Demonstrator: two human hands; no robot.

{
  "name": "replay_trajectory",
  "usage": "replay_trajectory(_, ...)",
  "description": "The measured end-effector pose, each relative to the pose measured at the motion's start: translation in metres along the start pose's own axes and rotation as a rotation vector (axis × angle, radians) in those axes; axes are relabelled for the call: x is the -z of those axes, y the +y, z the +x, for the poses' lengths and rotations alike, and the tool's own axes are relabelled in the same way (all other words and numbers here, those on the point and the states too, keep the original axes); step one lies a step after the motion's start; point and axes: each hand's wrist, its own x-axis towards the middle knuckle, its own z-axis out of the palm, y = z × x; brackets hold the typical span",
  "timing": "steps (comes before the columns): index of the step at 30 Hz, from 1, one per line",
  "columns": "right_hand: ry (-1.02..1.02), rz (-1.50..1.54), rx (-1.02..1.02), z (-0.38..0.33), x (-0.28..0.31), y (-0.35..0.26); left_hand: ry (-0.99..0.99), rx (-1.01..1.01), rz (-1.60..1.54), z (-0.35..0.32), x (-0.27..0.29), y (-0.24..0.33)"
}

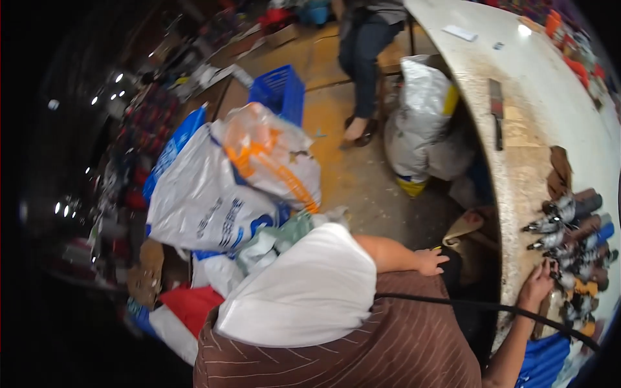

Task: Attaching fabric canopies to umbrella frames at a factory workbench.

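My left hand (432,261) rests by my lap, below a white sleeve (304,288), with its fingers stretched out. A small yellow bit shows beside its fingertips, too small to name. On the worktable at the right, my right hand (535,286) has its fingers bent together at the near side of a cluster of small rolled or bundled pieces (585,223). These are black, brown, blue and orange, with shiny black-and-white parts. What the right fingers pinch there is blurred and I cannot make it out. Brown striped cloth (336,362) covers my lap.
A black cord (466,302) crosses above my right forearm. A flat dark-handled tool (496,113) lies on the white worktable (475,61). Stuffed plastic bags (200,194) and a blue crate (279,90) stand at left. Another person's leg (363,77) and a white sack (414,123) are ahead.
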Motion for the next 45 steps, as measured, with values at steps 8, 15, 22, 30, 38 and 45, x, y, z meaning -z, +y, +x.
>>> replay_trajectory(8,0.073,-0.058,0.102,0.009,-0.017,0.016,-0.248,0.096,-0.112,-0.020,0.025,-0.027)
replay_trajectory(15,0.028,-0.129,-0.003,0.000,-0.019,0.027,-0.710,0.956,0.269,-0.087,0.066,0.020)
replay_trajectory(22,0.082,-0.075,0.053,0.001,-0.021,0.027,-0.426,-0.369,0.666,-0.132,0.069,-0.024)
replay_trajectory(30,0.176,-0.091,0.119,0.008,-0.023,0.020,-0.201,-0.973,0.880,-0.056,0.085,0.052)
replay_trajectory(38,0.246,0.486,-0.589,0.018,-0.007,-0.036,-0.597,-0.498,0.716,0.004,0.024,0.030)
replay_trajectory(45,0.155,0.056,-0.199,-0.002,0.018,-0.029,-0.866,-0.576,1.000,0.047,0.008,0.029)
